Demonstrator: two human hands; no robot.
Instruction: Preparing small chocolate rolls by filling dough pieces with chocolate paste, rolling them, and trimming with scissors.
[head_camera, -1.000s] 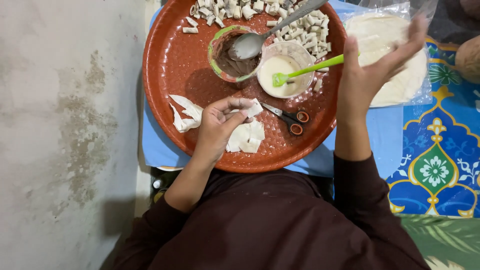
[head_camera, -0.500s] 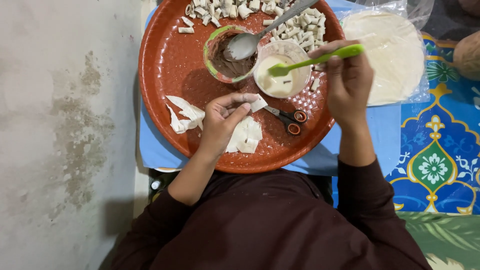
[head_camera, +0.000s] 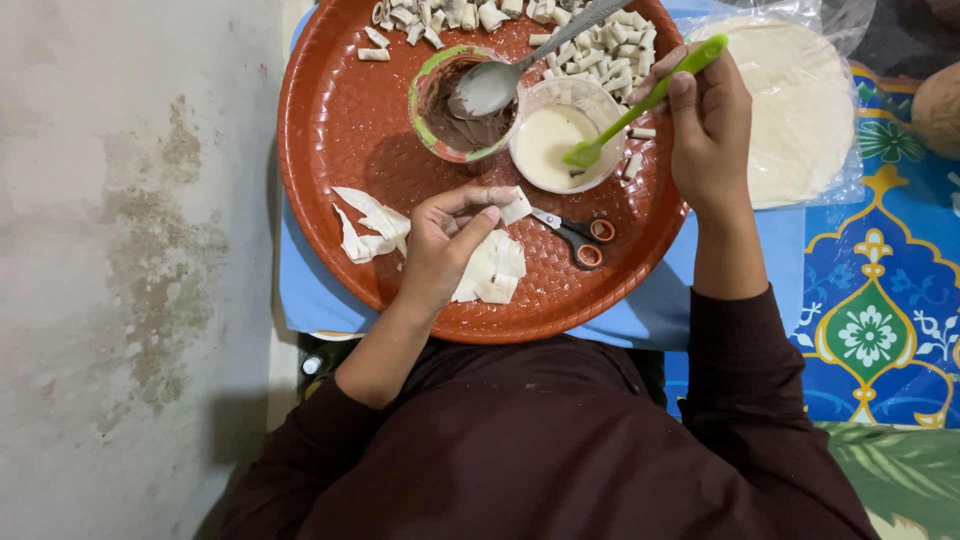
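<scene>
Red woven tray (head_camera: 330, 130), blue cloth (head_camera: 300, 290) beneath, stained wall (head_camera: 130, 250) (patterned mat (head_camera: 880, 300) opposite)

Two bowls (head_camera: 462, 105), one spoon (head_camera: 520, 70), one brush (head_camera: 640, 105)

Dark brown long-sleeved garment, sleeves pushed up.

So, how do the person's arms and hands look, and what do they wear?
Both arms wear long dark brown sleeves of soft, plain cloth, pushed up so that the forearms are bare. The left hand and the right hand are bare: no gloves. No ring, watch or bracelet shows from this view. The sleeves match the dark brown garment on the body.
</scene>
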